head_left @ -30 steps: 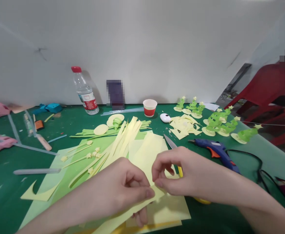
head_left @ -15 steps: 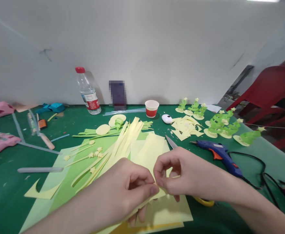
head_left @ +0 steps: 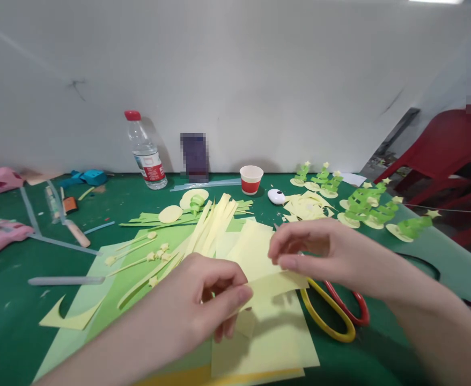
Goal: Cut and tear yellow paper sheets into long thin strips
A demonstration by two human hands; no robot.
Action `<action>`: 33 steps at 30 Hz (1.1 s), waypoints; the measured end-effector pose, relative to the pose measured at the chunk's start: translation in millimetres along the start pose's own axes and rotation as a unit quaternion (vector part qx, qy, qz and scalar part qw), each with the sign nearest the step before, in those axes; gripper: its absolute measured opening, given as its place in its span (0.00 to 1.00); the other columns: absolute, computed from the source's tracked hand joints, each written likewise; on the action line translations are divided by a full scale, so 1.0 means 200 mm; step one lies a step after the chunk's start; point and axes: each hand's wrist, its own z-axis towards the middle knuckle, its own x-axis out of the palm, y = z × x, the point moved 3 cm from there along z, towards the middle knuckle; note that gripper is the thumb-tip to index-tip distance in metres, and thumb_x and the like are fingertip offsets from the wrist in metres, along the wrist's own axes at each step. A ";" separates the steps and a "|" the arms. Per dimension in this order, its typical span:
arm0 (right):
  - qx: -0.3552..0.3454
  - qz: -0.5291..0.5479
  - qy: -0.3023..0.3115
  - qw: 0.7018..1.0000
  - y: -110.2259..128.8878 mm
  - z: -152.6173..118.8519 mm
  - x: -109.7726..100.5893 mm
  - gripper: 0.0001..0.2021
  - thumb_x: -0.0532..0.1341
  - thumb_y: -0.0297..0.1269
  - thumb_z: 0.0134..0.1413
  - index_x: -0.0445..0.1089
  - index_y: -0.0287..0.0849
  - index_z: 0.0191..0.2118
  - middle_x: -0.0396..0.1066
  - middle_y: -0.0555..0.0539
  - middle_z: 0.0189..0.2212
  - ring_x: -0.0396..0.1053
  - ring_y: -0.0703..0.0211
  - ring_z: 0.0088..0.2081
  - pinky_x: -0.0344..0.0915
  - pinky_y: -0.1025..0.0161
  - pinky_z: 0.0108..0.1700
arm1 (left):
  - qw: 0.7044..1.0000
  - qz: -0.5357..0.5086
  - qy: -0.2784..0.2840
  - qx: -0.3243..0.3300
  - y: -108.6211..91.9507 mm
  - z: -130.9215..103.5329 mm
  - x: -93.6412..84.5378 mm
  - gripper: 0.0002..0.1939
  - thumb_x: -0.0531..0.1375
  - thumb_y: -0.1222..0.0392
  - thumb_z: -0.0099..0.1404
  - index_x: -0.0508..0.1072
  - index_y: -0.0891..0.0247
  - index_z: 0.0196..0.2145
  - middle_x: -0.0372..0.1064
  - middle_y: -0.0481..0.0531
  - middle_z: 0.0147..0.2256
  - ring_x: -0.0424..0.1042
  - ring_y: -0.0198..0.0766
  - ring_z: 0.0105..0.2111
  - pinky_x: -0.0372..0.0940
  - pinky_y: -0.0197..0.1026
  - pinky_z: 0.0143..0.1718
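A pale yellow paper strip (head_left: 273, 285) stretches between my two hands, over stacked yellow paper sheets (head_left: 259, 351). My left hand (head_left: 215, 300) pinches the strip's left end between thumb and fingers. Just above the strip's right part is my right hand (head_left: 310, 249), its thumb and fingers curled close to the edge; whether it grips the paper is unclear. Scissors with yellow and red handles (head_left: 332, 319) lie below my right hand, their blades mostly hidden. Left of the sheets are thin yellow strips with small paper stars (head_left: 165, 252) on green paper (head_left: 110, 316).
Behind stand a water bottle (head_left: 149, 161) and a paper cup (head_left: 251, 179). Green spiral paper trees (head_left: 358, 206) and yellow scraps (head_left: 308, 205) are at the right. A pink glue gun (head_left: 6, 238) lies far left. My right forearm covers the blue glue gun.
My right hand has moved up and right from my left hand, and the strip now shows stretched between them. The scissors' handles have come into view.
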 end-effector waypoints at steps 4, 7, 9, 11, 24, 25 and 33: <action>-0.011 -0.012 0.002 1.000 0.02 0.00 0.12 0.04 0.58 0.29 0.45 0.68 0.42 0.24 0.69 0.54 0.23 0.64 0.67 0.27 0.61 0.72 0.30 | 0.990 0.123 -0.059 0.027 0.01 0.01 0.03 0.17 0.47 0.56 0.62 0.62 0.62 0.17 0.62 0.43 0.16 0.61 0.30 0.18 0.52 0.32 0.21; -0.007 -0.011 -0.020 1.000 0.01 0.00 0.16 0.05 0.56 0.28 0.44 0.68 0.41 0.23 0.68 0.53 0.22 0.63 0.66 0.26 0.60 0.70 0.29 | 0.975 0.192 -0.100 0.051 0.02 0.00 0.04 0.17 0.46 0.56 0.62 0.62 0.61 0.18 0.61 0.44 0.16 0.60 0.31 0.18 0.48 0.34 0.20; -0.012 -0.018 -0.029 0.999 0.00 0.00 0.16 0.04 0.56 0.29 0.43 0.67 0.41 0.23 0.68 0.53 0.22 0.63 0.65 0.27 0.60 0.70 0.30 | 0.970 0.205 -0.107 0.070 0.02 0.00 0.05 0.18 0.45 0.57 0.63 0.61 0.62 0.18 0.60 0.44 0.16 0.59 0.31 0.17 0.47 0.34 0.19; -0.020 -0.029 -0.032 0.999 0.00 0.00 0.16 0.04 0.56 0.28 0.42 0.66 0.41 0.23 0.67 0.54 0.22 0.62 0.66 0.27 0.59 0.70 0.30 | 0.967 0.208 -0.108 0.097 0.02 -0.01 0.06 0.17 0.44 0.59 0.64 0.61 0.61 0.20 0.60 0.43 0.17 0.59 0.30 0.17 0.47 0.34 0.19; 0.010 -0.013 -0.020 1.000 0.00 -0.01 0.08 0.05 0.55 0.25 0.38 0.64 0.40 0.20 0.64 0.54 0.19 0.62 0.67 0.22 0.59 0.72 0.24 | 0.971 0.201 -0.083 0.095 0.00 -0.04 0.02 0.18 0.46 0.57 0.65 0.63 0.61 0.19 0.65 0.44 0.17 0.63 0.31 0.18 0.55 0.33 0.24; 0.029 0.000 -0.011 1.000 -0.01 -0.01 0.06 0.05 0.55 0.24 0.39 0.64 0.40 0.20 0.63 0.55 0.17 0.63 0.68 0.21 0.58 0.73 0.22 | 0.977 0.182 -0.077 0.082 0.00 -0.04 0.01 0.19 0.46 0.56 0.65 0.63 0.61 0.19 0.65 0.43 0.17 0.63 0.30 0.18 0.55 0.32 0.25; 0.063 -0.043 0.007 0.997 -0.02 -0.05 -0.01 0.06 0.54 0.23 0.40 0.64 0.41 0.21 0.61 0.56 0.14 0.63 0.69 0.17 0.58 0.74 0.19 | 0.996 0.077 -0.031 0.017 -0.01 0.00 0.00 0.20 0.48 0.54 0.62 0.65 0.62 0.16 0.68 0.45 0.17 0.62 0.30 0.16 0.54 0.31 0.19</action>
